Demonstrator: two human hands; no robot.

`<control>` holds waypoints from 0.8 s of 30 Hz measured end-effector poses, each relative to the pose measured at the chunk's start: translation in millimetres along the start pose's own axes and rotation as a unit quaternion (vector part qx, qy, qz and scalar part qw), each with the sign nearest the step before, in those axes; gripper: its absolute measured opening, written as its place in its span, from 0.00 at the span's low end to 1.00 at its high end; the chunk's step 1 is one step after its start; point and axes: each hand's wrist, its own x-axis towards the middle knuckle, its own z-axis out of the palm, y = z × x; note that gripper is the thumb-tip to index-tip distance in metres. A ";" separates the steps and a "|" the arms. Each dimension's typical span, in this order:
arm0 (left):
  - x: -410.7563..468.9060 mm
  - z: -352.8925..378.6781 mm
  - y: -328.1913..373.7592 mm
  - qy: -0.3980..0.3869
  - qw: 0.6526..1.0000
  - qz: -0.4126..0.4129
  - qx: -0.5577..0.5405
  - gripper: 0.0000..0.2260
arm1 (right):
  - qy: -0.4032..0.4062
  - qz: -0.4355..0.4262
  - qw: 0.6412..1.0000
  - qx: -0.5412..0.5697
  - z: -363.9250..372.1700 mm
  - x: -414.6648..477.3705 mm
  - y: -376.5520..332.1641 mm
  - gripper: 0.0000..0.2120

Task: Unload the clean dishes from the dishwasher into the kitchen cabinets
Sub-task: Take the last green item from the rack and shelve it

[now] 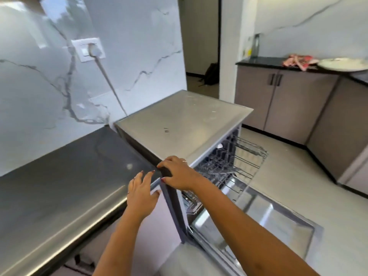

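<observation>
The grey dishwasher (179,118) stands in the middle with its door (274,220) folded down flat. Its upper wire rack (239,158) is pulled out and looks bare; the lower rack is mostly hidden behind my right arm. My right hand (177,172) rests on the near front corner of the dishwasher's top, fingers curled over the edge. Just left of that corner my left hand (142,193) hovers with spread fingers and holds nothing. A white plate (342,64) lies on the far counter at the right.
A dark glossy countertop (59,180) runs along the marble wall on the left. Brown base cabinets (288,100) with dark handles line the right side, a pink cloth (296,61) on their counter. A plug and cable (95,50) hang on the wall. Light floor surrounds the open door.
</observation>
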 end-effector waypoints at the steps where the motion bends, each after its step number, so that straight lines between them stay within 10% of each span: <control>1: 2.0 5.6 14.0 0.010 1.000 0.020 -0.004 0.26 | 0.002 0.010 1.000 0.001 -6.4 -5.6 10.9 0.24; 7: 26.0 59.7 107.1 -0.040 0.994 0.090 -0.036 0.21 | 0.007 0.089 0.996 0.022 -47.5 -31.3 108.9 0.25; 24: 180.6 246.3 202.4 -0.193 0.970 -0.064 -0.134 0.22 | -0.066 0.203 0.977 0.022 -69.0 8.8 409.8 0.26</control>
